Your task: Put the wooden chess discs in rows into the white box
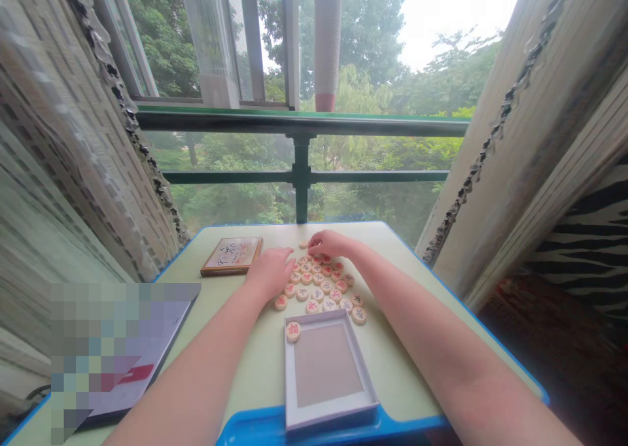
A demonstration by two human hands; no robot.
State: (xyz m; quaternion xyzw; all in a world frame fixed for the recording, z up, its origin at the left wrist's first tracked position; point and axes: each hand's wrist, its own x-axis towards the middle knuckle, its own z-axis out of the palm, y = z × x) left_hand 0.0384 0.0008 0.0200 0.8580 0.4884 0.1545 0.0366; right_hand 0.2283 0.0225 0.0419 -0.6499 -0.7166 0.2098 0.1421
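Observation:
Round wooden Chinese chess pieces (pixel 318 278) with red and dark characters lie face up in a loose group at the middle of the table. My left hand (pixel 271 273) is at the group's left edge, fingers stretched out and apart, its fingertips beside the nearest pieces. At the far end, my right hand (pixel 330 243) has its fingers curled together over the pieces; what lies between them is hidden. Just left of its fingertips is a single pale piece (pixel 303 244). In front of the group sits an open shallow box (pixel 291 387), with one red-marked piece (pixel 293 331) in its far left corner.
A flat printed box lid (pixel 233 255) rests at the far left of the pale table (pixel 407 367). Nearer on the left is a laptop (pixel 161 341), partly pixelated. The table has a blue rim. Curtains, a green railing (pixel 301 124) and a window surround its far side.

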